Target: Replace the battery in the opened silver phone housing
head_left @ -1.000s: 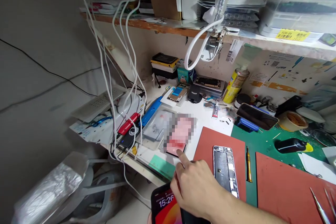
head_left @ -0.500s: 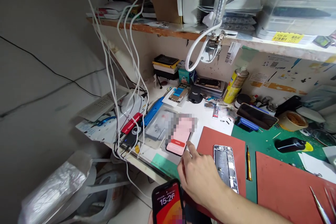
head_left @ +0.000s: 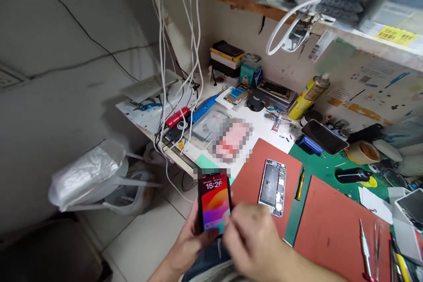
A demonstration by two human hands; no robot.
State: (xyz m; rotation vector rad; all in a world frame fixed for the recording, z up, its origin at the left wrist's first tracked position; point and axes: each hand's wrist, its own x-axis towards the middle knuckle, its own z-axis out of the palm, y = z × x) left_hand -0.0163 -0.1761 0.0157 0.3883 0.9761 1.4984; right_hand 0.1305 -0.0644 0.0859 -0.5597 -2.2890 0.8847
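Observation:
Held upright in my left hand (head_left: 189, 240) is a black phone (head_left: 214, 202) with a lit screen reading 15:26. My right hand (head_left: 253, 238) is at the phone's lower right edge, fingers curled and smeared by motion; whether it grips anything is hidden. Another phone with a pink screen (head_left: 231, 141), partly pixelated, lies on the white part of the bench. An opened phone (head_left: 272, 187) with its inner parts showing rests on a red mat (head_left: 251, 176), and a gold screwdriver (head_left: 300, 183) lies beside that mat.
White cables (head_left: 161, 61) hang at the left of the bench. A second red mat (head_left: 330, 229) bears tweezers (head_left: 365, 246). Farther back are a dark phone on a blue stand (head_left: 324, 135), a yellow can (head_left: 309, 96) and a shelf edge (head_left: 251, 6).
My right hand has moved from the pink-screened phone to the held phone. The held phone shows more fully, with my left hand around it. The view has shifted downward and left.

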